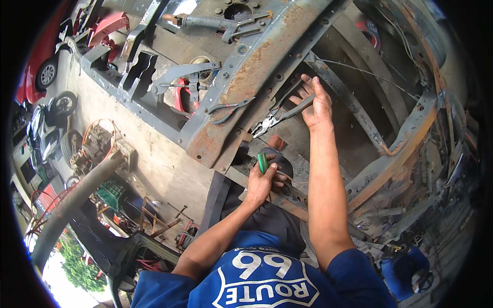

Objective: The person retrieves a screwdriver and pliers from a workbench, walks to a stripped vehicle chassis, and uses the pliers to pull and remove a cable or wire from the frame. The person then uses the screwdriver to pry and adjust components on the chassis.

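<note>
My right hand (316,105) holds large pliers (268,123) by their dark handles. The handles are spread, with one against my palm and the other near my fingertips. The metal jaws point toward a small tab on the edge of a rusty metal frame (205,138). Lower and to the left, my left hand (264,179) is closed around a tool with a green handle (262,163); its other end is mostly hidden, so its kind is unclear. A second pair of pliers (229,109) with dark grips lies on the rusty rail above my left hand.
Frame rails and crossbars surround my hands, with a rusty rail (395,154) at the right. A motorcycle (43,126) and a red car (38,61) stand at the far left. Machine parts with an orange hose (114,136) sit on the floor.
</note>
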`<state>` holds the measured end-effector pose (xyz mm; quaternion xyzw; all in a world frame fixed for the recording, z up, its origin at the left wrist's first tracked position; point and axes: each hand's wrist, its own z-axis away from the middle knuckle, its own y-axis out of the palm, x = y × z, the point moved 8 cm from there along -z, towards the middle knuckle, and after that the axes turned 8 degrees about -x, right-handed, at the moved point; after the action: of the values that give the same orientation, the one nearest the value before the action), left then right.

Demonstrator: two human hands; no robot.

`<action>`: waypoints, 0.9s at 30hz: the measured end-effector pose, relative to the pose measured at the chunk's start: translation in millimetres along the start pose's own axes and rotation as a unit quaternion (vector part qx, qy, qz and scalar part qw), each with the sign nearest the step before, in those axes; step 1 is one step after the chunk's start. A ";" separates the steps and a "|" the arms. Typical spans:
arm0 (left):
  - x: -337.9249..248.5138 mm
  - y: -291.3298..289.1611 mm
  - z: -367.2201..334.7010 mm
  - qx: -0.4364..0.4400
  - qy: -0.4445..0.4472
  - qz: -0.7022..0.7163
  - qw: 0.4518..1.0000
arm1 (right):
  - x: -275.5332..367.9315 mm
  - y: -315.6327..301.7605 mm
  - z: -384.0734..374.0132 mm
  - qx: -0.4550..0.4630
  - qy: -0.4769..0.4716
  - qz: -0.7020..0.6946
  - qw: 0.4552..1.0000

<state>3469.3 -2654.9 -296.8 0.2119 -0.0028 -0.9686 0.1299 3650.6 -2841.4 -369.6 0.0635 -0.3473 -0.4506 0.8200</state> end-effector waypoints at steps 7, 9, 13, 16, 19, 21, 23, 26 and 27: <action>-7.9 5.4 -2.2 0.040 0.077 -0.142 0.986 | -2.3 3.4 -0.7 -0.048 0.030 0.023 0.998; -12.0 -0.5 -4.3 0.016 0.081 -0.095 0.992 | 0.1 6.6 4.1 -0.021 0.023 0.033 0.999; -7.9 -5.7 -7.2 0.019 0.067 -0.083 0.994 | 1.7 8.4 17.2 0.080 0.004 0.003 0.997; -6.0 -9.3 -6.5 0.023 0.090 -0.155 0.984 | -9.8 1.4 12.3 0.101 0.041 -0.035 0.994; -10.3 -11.0 -5.2 0.020 0.137 -0.232 0.963 | -29.5 -8.6 -2.3 0.050 0.104 -0.067 0.991; -10.3 -12.5 -8.1 0.014 0.124 -0.217 0.968 | -37.2 -8.8 -10.0 0.037 0.104 -0.027 0.994; -3.2 -12.0 -14.5 0.012 0.055 -0.129 0.990 | -43.2 -5.1 -13.7 0.035 0.109 -0.009 0.993; -10.8 -8.9 -25.2 -0.017 0.098 -0.144 0.985 | -52.1 5.3 -13.9 0.034 0.133 -0.014 0.990; -9.9 -5.5 -28.7 -0.015 0.099 -0.151 0.983 | -53.5 12.1 -13.8 0.043 0.137 -0.028 0.989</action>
<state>3488.4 -2645.6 -319.3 0.3028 0.0566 -0.9513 -0.0150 3648.8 -2795.3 -402.4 0.1695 -0.2492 -0.4452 0.8432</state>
